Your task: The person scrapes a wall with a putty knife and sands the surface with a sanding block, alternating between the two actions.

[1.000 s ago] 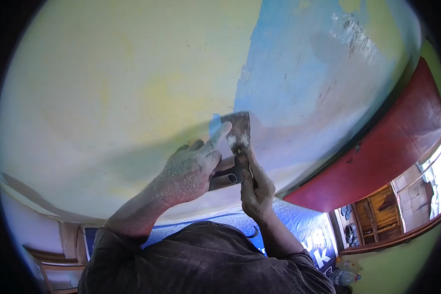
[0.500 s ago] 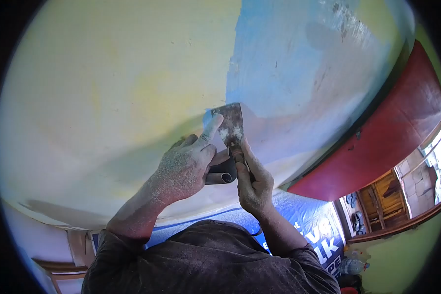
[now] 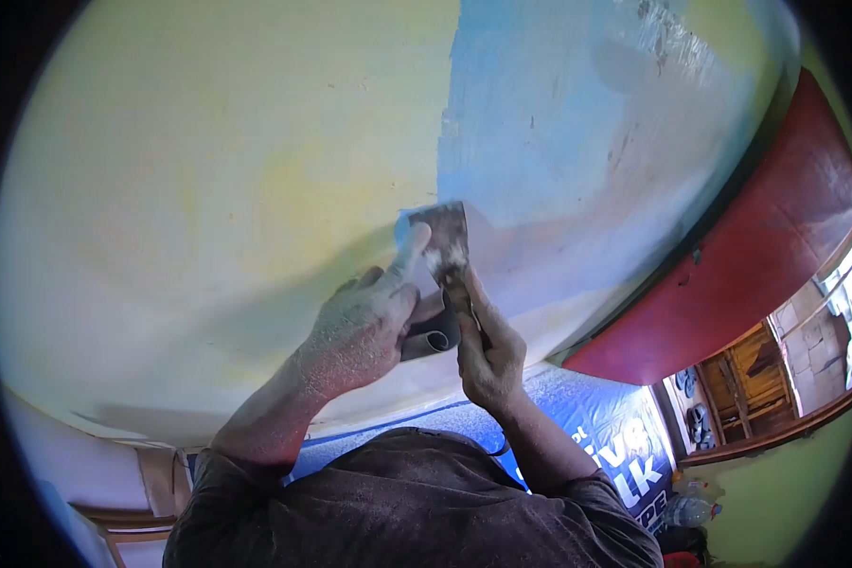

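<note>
At centre of frame, scraper [image 3: 452, 242], probably light and stiff, best to take by handle [image 3: 458, 296]. Handle in closed right hand [image 3: 494, 362]; fingertip [image 3: 419, 233] of half-curled left hand [image 3: 355, 331] on blade, hold on roll [image 3: 426, 345] unclear.

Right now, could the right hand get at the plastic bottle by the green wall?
Probably not without letting go first: the right hand is gripping the scraper, and the plastic bottle looks low and off to the right, perhaps beyond arm's reach.
</note>
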`<state>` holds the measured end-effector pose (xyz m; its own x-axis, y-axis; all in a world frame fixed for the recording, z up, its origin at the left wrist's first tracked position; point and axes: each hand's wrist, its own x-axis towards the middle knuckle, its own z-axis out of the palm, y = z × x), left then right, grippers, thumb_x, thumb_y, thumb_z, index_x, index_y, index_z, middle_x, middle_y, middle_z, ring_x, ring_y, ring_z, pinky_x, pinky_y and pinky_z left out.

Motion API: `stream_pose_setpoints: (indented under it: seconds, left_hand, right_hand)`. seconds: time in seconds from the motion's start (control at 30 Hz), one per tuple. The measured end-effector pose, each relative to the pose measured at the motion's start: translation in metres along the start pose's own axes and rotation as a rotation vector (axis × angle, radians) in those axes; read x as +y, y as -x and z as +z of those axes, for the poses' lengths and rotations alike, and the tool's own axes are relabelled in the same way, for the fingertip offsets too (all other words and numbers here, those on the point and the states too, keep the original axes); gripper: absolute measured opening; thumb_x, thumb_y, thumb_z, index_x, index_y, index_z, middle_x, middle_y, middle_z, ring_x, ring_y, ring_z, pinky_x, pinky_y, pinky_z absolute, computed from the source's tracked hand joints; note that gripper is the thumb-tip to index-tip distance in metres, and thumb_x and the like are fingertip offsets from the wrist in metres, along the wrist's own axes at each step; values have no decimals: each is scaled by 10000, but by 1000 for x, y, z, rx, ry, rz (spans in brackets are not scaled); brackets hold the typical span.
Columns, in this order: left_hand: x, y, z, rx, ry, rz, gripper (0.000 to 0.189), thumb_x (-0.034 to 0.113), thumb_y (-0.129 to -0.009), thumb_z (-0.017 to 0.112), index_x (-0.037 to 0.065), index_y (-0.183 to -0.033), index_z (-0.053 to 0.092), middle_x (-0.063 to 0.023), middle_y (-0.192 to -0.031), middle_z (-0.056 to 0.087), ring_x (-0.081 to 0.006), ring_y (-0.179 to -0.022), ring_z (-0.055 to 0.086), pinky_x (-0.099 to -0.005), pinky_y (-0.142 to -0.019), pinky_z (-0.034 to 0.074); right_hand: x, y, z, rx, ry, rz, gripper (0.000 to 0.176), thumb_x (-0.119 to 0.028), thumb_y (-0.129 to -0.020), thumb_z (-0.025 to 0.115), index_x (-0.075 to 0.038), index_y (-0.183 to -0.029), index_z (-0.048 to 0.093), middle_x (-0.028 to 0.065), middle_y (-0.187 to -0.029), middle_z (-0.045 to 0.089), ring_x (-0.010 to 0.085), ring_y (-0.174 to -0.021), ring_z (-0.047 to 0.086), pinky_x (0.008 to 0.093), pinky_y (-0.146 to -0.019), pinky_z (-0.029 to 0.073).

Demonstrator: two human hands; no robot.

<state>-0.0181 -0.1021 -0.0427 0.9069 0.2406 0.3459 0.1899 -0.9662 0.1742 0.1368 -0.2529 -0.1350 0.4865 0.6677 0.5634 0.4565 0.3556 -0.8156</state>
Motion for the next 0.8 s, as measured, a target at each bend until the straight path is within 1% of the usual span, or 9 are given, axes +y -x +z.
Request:
stream_pose_setpoints:
  seconds: [0.1,0.27,0.37,0.43,0.53,0.57,0.63,0.73,0.8]
  left_hand:
    - [7,-1,-6,-21,11,-30,327,215,-925,910,-25,-1038,720,-271,-1854,325,-457,-1241,727,-551,-1085,584]
    - [-4,2,6,47,-3,22,291,145,-935,889,-27,-1097,720,-282,-1849,329,-442,-1262,731,-548,-1061,598]
    - [2,1,-4,21,1,-5,294,124,-931,887,-27,-1119,718,-288,-1847,327,-439,-1299,722,-544,-1068,598]
    - [3,0,-3,42,8,8,289,104,-926,883,-26,-1123,716,-289,-1849,321,-437,-1305,718,-540,-1073,596]
    - [0,1,-4,-34,-1,6,349,161,-896,930,-21,-1101,714,-309,-1846,305,-434,-1306,715,-535,-1071,597]
    - [-2,-2,-6,-11,-11,12,359,173,-893,936,-19,-1099,714,-309,-1848,301,-433,-1300,716,-535,-1071,597]
    - [-3,-4,-6,24,-21,16,379,197,-888,950,-16,-1094,713,-309,-1851,292,-432,-1287,718,-535,-1072,596]
    - [4,-2,-15,-41,-4,-18,376,200,-890,948,-12,-1093,713,-317,-1847,296,-435,-1275,719,-537,-1078,590]
    - [-6,3,0,44,-44,35,447,381,-936,899,-17,-1081,752,-263,-1854,322,-386,-1193,732,-518,-1060,604]
  right_hand:
    - [-12,-2,-1,-12,-68,79,612,93,-1147,545,42,-1748,437,286,-1603,670,299,-1491,655,385,-1204,514]
    - [2,1,4,-8,-19,15,616,103,-1143,539,48,-1747,433,280,-1570,693,296,-1467,675,378,-1181,532]
    - [-4,-7,4,-1,20,-85,621,112,-1136,532,53,-1746,433,284,-1555,702,296,-1454,687,373,-1172,538]
    - [-4,-5,1,6,-2,-75,620,114,-1134,532,54,-1744,435,283,-1540,712,291,-1447,692,371,-1167,540]
    - [1,-5,5,20,46,-120,623,116,-1133,532,56,-1745,432,284,-1525,719,291,-1441,697,372,-1162,543]
    - [3,-6,5,25,80,-147,624,116,-1133,532,57,-1746,429,285,-1522,720,291,-1440,697,373,-1161,543]
    - [-1,-13,4,14,52,-108,630,116,-1131,535,57,-1748,424,291,-1519,719,300,-1429,704,381,-1152,550]
    - [-5,-5,5,5,-10,-74,643,114,-1127,543,49,-1754,418,297,-1513,718,308,-1411,715,385,-1127,566]
    - [-2,-4,8,17,13,-99,649,114,-1124,546,42,-1757,419,300,-1508,720,310,-1397,723,385,-1109,576]
